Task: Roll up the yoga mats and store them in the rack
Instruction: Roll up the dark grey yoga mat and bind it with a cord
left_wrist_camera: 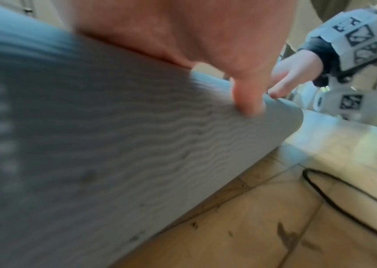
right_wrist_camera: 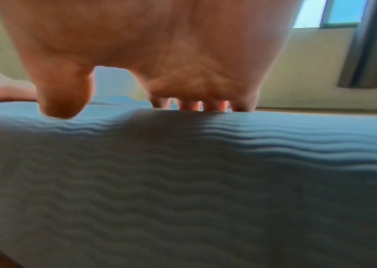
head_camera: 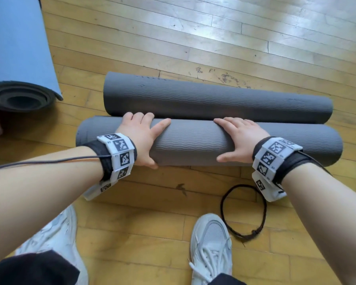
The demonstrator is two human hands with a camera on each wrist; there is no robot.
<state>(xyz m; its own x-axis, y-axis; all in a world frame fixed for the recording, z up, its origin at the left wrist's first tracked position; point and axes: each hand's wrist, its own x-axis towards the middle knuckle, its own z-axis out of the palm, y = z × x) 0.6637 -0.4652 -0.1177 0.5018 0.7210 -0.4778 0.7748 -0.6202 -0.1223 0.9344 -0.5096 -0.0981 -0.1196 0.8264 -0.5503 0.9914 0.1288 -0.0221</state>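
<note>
A grey ribbed yoga mat roll (head_camera: 193, 142) lies crosswise on the wooden floor in front of me. My left hand (head_camera: 145, 136) grips its left-middle part, fingers curled over the far side and thumb on the near side. My right hand (head_camera: 239, 137) grips it further right in the same way. In the left wrist view my left thumb (left_wrist_camera: 249, 101) presses the mat (left_wrist_camera: 114, 145), with the right hand (left_wrist_camera: 297, 74) beyond it. The right wrist view shows my right hand (right_wrist_camera: 160, 54) with its fingers (right_wrist_camera: 190, 105) hooked over the roll's top (right_wrist_camera: 183, 181). A second grey roll (head_camera: 214, 97) lies just behind, touching it.
A blue mat (head_camera: 19, 44), partly rolled with its dark coil end (head_camera: 21, 97) showing, lies at the far left. On the floor near my right wrist is a black cord loop (head_camera: 245, 212). My white shoes (head_camera: 212, 249) stand close to the near roll.
</note>
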